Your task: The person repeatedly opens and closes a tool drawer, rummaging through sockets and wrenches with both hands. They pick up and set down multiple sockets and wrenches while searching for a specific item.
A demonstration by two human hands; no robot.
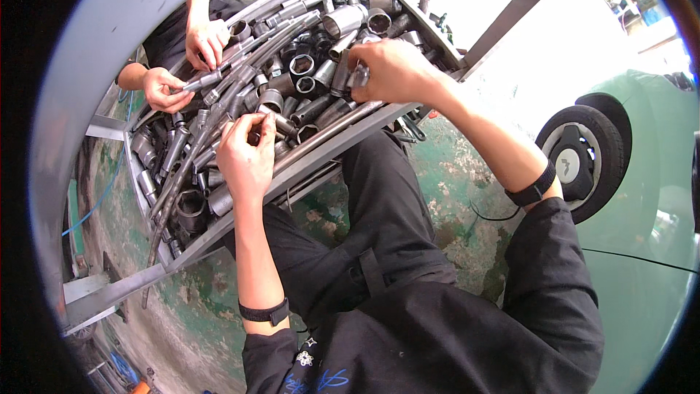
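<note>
Steel tray (321, 157) before us, right hand (390, 71) pinching a socket (358, 76) over it, left hand (246, 158) curled, hold unclear, blue shirt lettering (335, 379)

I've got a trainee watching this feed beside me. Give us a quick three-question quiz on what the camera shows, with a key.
1. Multiple choice: what is heaped with the long rods in the tray?
a) bottles
b) sockets
c) cloths

2. True or false: the co-worker's hands are on the right side of the picture.

3. Compare: is the wearer's left hand or right hand nearer the car wheel?

Key:
1. b
2. False; they are at the upper left.
3. The right hand.
</note>
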